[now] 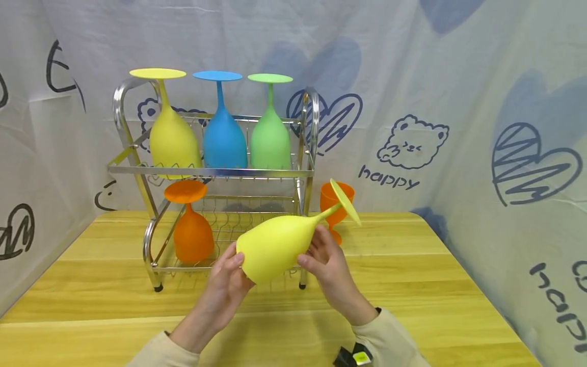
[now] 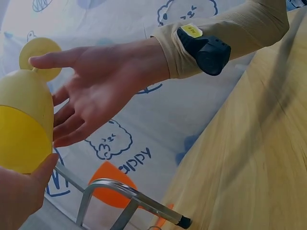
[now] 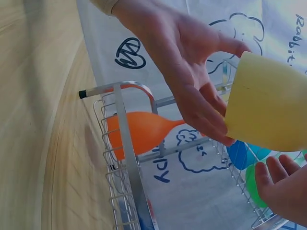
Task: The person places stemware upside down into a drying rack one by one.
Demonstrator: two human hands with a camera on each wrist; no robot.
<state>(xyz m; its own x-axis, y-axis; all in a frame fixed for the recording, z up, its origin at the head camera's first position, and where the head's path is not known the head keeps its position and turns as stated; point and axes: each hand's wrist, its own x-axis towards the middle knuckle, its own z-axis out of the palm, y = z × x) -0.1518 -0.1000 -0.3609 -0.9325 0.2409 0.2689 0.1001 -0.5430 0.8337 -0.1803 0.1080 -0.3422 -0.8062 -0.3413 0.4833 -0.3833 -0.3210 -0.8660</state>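
Six matte stemmed goblets around one two-tier chrome wire rack: two yellow, two orange, one blue, one green.
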